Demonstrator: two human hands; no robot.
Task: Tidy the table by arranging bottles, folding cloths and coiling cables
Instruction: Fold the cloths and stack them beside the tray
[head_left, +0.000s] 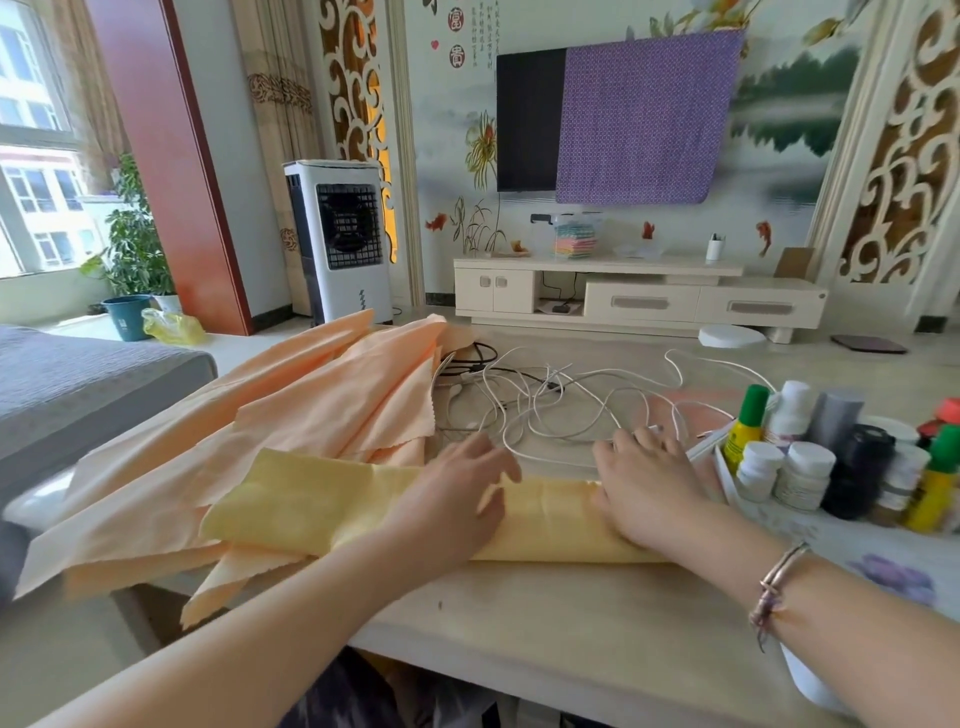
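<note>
Our left hand (457, 499) lies palm down with its fingers straight and slightly spread, pressing flat on the yellow cloth (545, 519). Our right hand (649, 488) does the same at the cloth's right end, its fingers extended and a little apart, the tips reaching past the far edge toward the white cable (545, 415); whether they touch the cable we cannot tell, since that part of the view is soft. A thin bracelet (774, 587) circles the right wrist.

The yellow cloth is folded into a long, narrow band with a smooth, matte weave and faint creases between our hands. It lies along the near part of the pale, smooth table (571, 623), its left end resting on the peach cloths (311, 405). Those are larger, thin sheets with pinked, zigzag edges, heaped loosely and draping over the table's left side.

Beyond our hands the white cable sprawls in loose, tangled loops, mixed at the far end with a thinner black cable (488, 358). To the right the bottles (831, 462) stand upright and close together: squat white plastic jars with ribbed caps, slim yellow ones with green caps, a dark jar and a grey cylinder.
</note>
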